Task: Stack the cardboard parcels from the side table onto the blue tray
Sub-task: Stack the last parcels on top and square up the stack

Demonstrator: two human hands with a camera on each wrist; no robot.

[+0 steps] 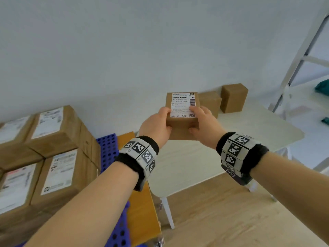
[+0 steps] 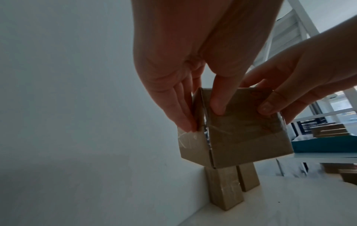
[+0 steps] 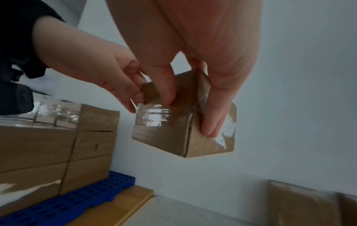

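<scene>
Both hands hold one small cardboard parcel (image 1: 181, 120) with a white shipping label, lifted above the white side table (image 1: 249, 129). My left hand (image 1: 156, 125) grips its left side, thumb on top; my right hand (image 1: 203, 122) grips its right side. From below, the parcel (image 2: 237, 134) shows taped seams, with the left fingers (image 2: 179, 113) along one face. The right wrist view shows the same parcel (image 3: 173, 131) in the air. Two more parcels (image 1: 233, 98) stand at the table's back by the wall. Several parcels (image 1: 53, 139) are stacked on the blue tray (image 1: 108, 148) at left.
A white ladder-like shelf frame (image 1: 302, 56) stands at right, with teal items on its shelves. A wooden board (image 1: 142, 211) lies under the blue tray, between it and the table. Wood floor (image 1: 231, 220) shows below the table.
</scene>
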